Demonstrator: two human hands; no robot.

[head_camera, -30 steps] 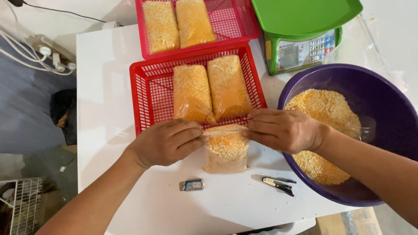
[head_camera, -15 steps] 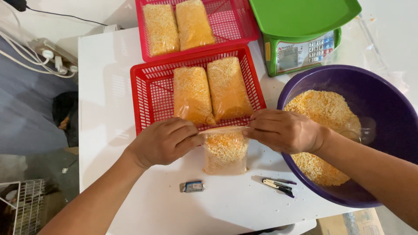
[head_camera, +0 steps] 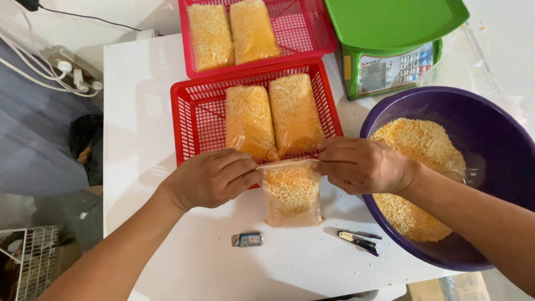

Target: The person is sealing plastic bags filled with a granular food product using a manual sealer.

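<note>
White table (head_camera: 139, 111) fills the view, w/ grey floor and a power strip (head_camera: 75, 75) plus cables off to the left.

Small clear bag (head_camera: 291, 192) of orange-yellow crumbs sits on the table just in front of the near red basket (head_camera: 195, 120), its top edge stretched flat between both hands. Left hand (head_camera: 212, 178) pinches the left end of the bag's mouth, fingers curled tight on the plastic; right hand (head_camera: 362, 165) pinches the right end the same way. Both grasping, neither free.

To do this well, I'd judge: keep the mouth taut and level, press along the strip end to end w/o gaps, keep crumbs out of the seam, and don't lift the bag so the fill stays at the bottom.

Outward: near basket holds two filled bags (head_camera: 273, 114) side by side, lying flat. Far red basket (head_camera: 312, 33) behind it holds two more. Green scale (head_camera: 390, 50) w/ keypad stands to the right of the baskets. Big purple bowl (head_camera: 490, 128) at the right edge holds loose crumbs (head_camera: 418, 145); right forearm crosses over it. On the table near the bag: a small lighter (head_camera: 249, 239) and a dark clip-like tool (head_camera: 359, 241), can't tell exactly what. Wire rack (head_camera: 28, 262) on the floor, bottom left.
</note>
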